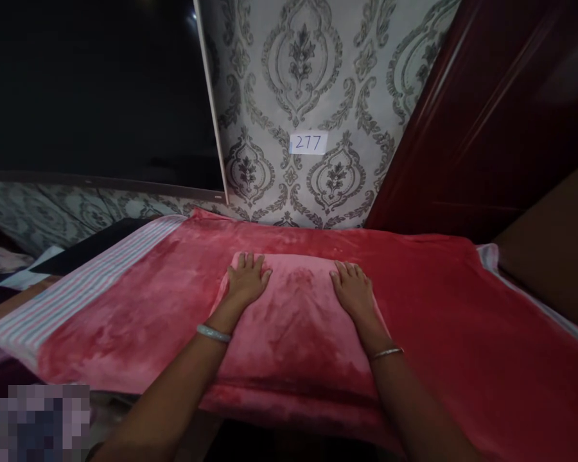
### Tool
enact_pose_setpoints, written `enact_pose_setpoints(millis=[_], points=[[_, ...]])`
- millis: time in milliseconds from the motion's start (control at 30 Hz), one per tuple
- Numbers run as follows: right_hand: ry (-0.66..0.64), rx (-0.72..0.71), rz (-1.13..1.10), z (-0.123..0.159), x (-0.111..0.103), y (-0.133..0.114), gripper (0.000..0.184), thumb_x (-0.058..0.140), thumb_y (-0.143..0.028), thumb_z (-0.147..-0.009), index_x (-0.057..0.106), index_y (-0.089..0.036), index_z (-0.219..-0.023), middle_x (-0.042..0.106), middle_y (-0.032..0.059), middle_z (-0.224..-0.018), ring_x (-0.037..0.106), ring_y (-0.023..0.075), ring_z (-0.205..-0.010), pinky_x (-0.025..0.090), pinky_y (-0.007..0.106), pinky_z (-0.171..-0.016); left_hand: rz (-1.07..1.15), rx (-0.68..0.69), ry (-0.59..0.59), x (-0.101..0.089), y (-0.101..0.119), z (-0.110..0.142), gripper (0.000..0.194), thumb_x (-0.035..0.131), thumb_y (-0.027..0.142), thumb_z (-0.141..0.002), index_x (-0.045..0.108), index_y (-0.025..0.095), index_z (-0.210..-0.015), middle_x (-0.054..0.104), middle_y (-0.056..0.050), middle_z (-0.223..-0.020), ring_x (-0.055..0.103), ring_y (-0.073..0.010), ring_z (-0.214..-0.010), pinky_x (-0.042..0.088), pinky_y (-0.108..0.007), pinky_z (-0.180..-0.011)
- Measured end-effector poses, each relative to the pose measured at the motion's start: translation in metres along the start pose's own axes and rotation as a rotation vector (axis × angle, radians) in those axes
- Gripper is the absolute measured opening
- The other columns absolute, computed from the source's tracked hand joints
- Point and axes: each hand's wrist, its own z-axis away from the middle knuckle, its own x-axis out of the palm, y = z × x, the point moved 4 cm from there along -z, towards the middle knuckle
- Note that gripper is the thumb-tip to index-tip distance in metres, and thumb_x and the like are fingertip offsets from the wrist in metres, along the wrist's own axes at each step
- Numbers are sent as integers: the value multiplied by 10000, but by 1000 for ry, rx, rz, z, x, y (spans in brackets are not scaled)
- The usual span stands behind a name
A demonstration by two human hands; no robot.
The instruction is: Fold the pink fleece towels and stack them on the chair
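A folded pink-and-red plush cloth [298, 314] lies in front of me on a larger red plush cover [443, 301]. My left hand [248, 280] rests flat on its far left corner, fingers spread. On the far right corner lies my right hand [354, 289], palm down with the fingers stretched out. Both hands press on the fabric without gripping it. A pale bangle [214, 333] circles the left wrist, and a thin silver bracelet [386, 353] the right one.
A striped cloth [96, 269] shows under the red cover at the left. Behind stands a patterned wall [298, 186] with a paper label [308, 142] reading 277. A large dark screen [91, 90] is at left, a dark red wooden panel [481, 128] at right.
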Motion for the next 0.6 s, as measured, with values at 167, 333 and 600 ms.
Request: enact_pose_setpoints(millis=[167,333,600], points=[[-3,7,-9,0,-1,1,529,298,-405,-1060,513,-205,-1500,486,114,-1562,372,319,-1459,339,529,-1158,0,3,-1,1,0,-1,626,279,495,-1026,392,210,-1572,340,-165,-1653,239,-371,-1544,369,-676,-1107],[-24,24,-19,-1,0,2,542,277,-419,-1066,469,-229,-1535,437,110,-1601,353,300,-1481,334,526,-1165,57,24,43,-3,-1,3,609,271,492,-1029,426,213,-1549,386,-159,-1627,279,-363,-1520,396,-646,-1105],[-112,112,-266,3,-2,48,602,402,-358,-997,424,-149,-1561,432,145,-1601,427,248,-1464,365,422,-1180,191,42,41,-8,-11,-2,556,357,450,-1014,491,206,-1496,402,-143,-1614,303,-324,-1517,367,-544,-1174]])
